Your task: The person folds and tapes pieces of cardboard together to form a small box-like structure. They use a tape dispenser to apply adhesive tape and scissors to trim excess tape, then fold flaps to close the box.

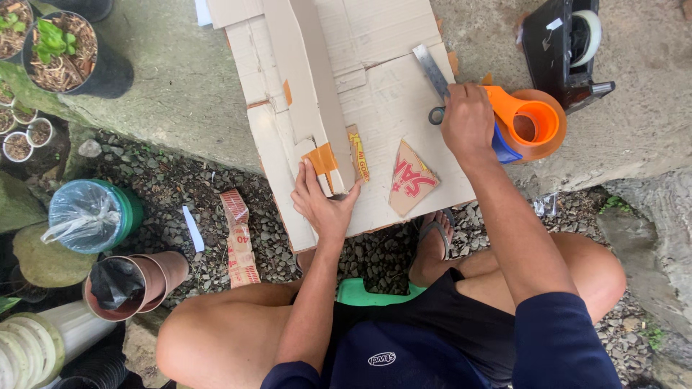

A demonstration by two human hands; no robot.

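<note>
A flattened cardboard box [393, 108] lies on a concrete slab in front of me. My left hand [321, 202] rests flat on its near left part, fingers spread, just below a strip of orange-brown tape [321, 157] on a folded cardboard flap [306, 79]. My right hand [467, 119] is closed around a pair of scissors [432, 75], whose metal blades point up and left over the cardboard. Right beside that hand sits an orange tape dispenser [530, 119]. A triangular printed cardboard scrap [411, 179] lies between my hands.
A black tape dispenser [562, 43] stands at the back right. Potted plants [61, 50], a green bucket lined with plastic [90, 215] and a brown pot [133, 284] stand to the left on gravel. A printed cardboard strip [238, 238] lies on the gravel.
</note>
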